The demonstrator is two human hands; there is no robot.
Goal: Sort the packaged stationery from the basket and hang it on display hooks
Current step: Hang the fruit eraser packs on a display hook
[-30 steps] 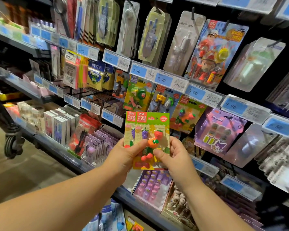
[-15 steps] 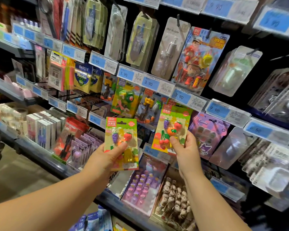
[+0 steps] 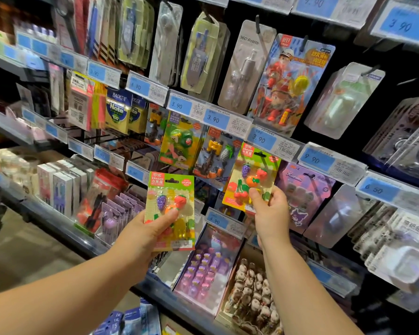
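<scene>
Two fruit eraser packs are out, one in each hand. The left pack (image 3: 171,187) is a flat yellow-green card with a red label at its top left corner and a round orange badge. A clear plastic blister on its front covers small purple grape, red strawberry and orange fruit shapes. The left hand (image 3: 143,235) grips it from below, thumb curled across the blister and fingers behind. The right pack (image 3: 252,165) has the same design and sits higher and tilted, its top edge just under a blue price tag (image 3: 261,139). The right hand (image 3: 271,213) pinches its lower edge, thumb on the front. Whether its hang hole is on a hook I cannot tell.

Between and above the hands hangs one pack of vehicle erasers (image 3: 215,155). Just right of the right hand hangs one glossy purple pack (image 3: 302,187). Left of and below the left hand runs the shelf's smooth metal edge (image 3: 58,228).
</scene>
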